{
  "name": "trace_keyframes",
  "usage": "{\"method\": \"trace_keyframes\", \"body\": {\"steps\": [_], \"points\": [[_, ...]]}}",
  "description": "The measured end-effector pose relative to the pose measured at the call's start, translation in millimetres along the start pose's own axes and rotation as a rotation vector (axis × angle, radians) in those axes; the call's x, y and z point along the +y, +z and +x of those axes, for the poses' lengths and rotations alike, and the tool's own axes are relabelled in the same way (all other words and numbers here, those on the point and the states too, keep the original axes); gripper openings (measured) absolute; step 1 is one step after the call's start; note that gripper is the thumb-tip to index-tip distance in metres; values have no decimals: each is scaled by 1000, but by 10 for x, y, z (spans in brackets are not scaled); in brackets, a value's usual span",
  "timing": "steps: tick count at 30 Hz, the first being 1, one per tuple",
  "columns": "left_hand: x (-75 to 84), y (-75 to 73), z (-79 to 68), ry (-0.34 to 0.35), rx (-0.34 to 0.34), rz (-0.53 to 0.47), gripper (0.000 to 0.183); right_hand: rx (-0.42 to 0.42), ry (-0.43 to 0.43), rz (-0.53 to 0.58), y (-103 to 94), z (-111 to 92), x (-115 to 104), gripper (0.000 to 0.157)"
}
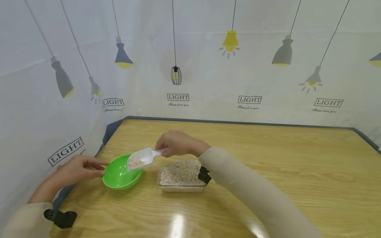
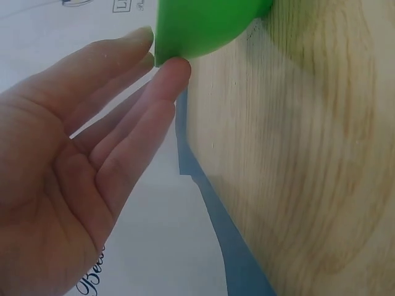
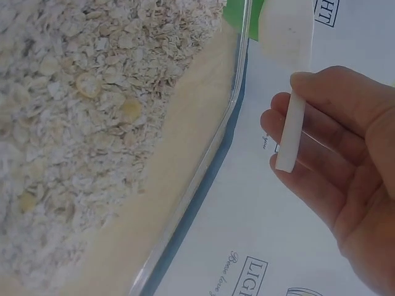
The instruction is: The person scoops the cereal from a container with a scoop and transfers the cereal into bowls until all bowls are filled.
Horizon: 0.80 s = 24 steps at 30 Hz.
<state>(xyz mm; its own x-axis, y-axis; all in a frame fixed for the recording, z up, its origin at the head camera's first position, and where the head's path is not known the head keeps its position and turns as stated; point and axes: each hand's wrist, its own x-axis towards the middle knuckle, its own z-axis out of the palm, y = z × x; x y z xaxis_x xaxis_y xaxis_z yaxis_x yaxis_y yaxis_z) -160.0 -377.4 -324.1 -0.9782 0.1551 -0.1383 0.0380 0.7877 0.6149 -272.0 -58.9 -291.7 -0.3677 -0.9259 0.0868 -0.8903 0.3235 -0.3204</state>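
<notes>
A white plastic scoop [image 1: 141,158] with oat flakes in it hangs over the right side of a green bowl [image 1: 119,185]. My right hand [image 1: 178,143] grips the scoop by its handle [image 3: 292,132], thumb on one side and fingertips on the other. At the bowl's left rim, my left hand [image 1: 77,168] pinches the edge between thumb and fingers; the left wrist view shows the fingertips [image 2: 171,77] right at the green rim. A clear rectangular container [image 1: 183,189] full of oat flakes [image 3: 92,123] stands to the right of the bowl, partly hidden by my right wrist.
The wooden table [image 1: 268,158] has a dark blue edge [image 1: 238,122] along the back and left. A white cloth backdrop [image 1: 205,72] printed with lamps rises behind it. Black wrist cameras sit on both sleeves, the right one [image 1: 204,175] overlapping the container in the head view.
</notes>
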Motion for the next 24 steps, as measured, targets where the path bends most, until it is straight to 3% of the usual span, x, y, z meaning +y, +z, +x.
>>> {"method": "trace_keyframes", "body": {"steps": [16, 24], "points": [[24, 10, 27, 27, -17, 1, 45, -55, 27, -53, -96, 204, 12, 23], [33, 8, 20, 33, -25, 1, 45, -98, 18, -92, -151, 311, -82, 24]]}}
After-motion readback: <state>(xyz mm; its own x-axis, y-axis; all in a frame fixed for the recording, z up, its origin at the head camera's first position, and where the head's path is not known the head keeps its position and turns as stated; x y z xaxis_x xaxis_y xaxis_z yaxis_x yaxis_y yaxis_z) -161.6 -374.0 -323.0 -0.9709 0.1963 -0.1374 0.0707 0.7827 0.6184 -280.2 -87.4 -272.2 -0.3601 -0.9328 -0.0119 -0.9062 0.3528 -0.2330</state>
